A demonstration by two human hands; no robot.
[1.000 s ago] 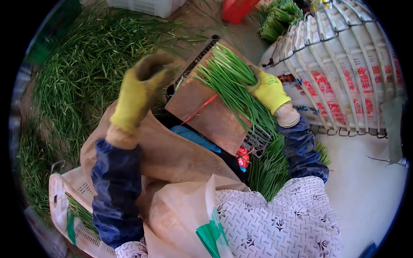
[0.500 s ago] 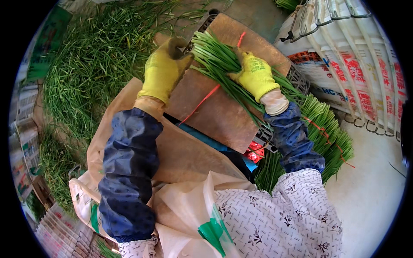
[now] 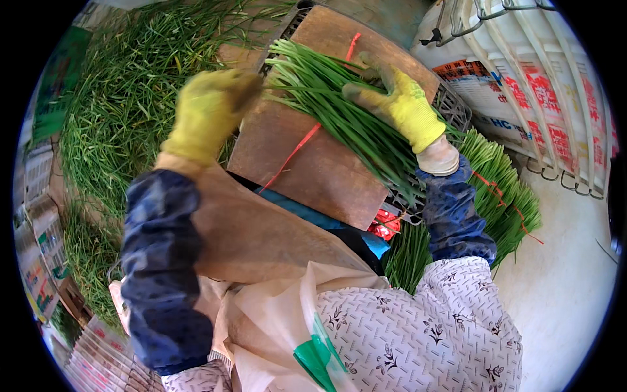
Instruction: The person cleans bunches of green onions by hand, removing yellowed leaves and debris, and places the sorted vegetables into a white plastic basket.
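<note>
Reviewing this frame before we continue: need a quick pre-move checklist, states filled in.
1. Green bunch lying on the brown board: ok.
2. Red tie passing under the bunch, showing on both sides: ok.
3. Tie closed around the bunch: not ok, its two ends lie apart.
4. Pale stalk ends level: not ok, they fan out unevenly.
5. Right hand grip closed: not ok, fingers spread at the bunch.
6. Left hand grip holding anything: cannot tell, blurred.

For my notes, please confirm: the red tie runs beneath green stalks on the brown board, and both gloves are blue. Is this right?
Both gloves are yellow, not blue, as the head view shows; the red tie runs beneath the green stalks on the brown board.
</note>
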